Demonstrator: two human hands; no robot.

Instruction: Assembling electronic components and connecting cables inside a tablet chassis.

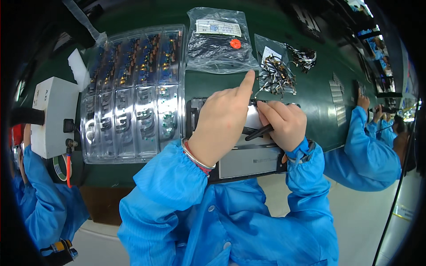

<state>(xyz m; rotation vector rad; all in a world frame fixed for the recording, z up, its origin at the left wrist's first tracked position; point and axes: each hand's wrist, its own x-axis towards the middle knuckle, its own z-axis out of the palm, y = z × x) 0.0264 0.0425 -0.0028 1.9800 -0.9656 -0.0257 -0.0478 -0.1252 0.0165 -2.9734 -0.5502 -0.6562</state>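
My left hand [222, 122] lies over an opened dark-framed device [194, 104], index finger stretched out toward the far side. The other fingers of that hand curl under the palm and are mostly hidden. At its right, my right hand [284, 125] is closed around a slim black tool [259, 132], whose exact kind I cannot make out. The right fingertips are at the device's far edge, close to a silvery plate. A flat grey panel [248, 163] fills the device's near half. What the tool touches is hidden.
Beyond my hands are a clear bag of black parts [217, 48] and a pile of thin cables [278, 76], with more cables [302, 57] behind. At left stand a clear compartment tray [133, 93] of small parts and a white box [54, 117]. Co-workers' blue sleeves [364, 155] show beside me.
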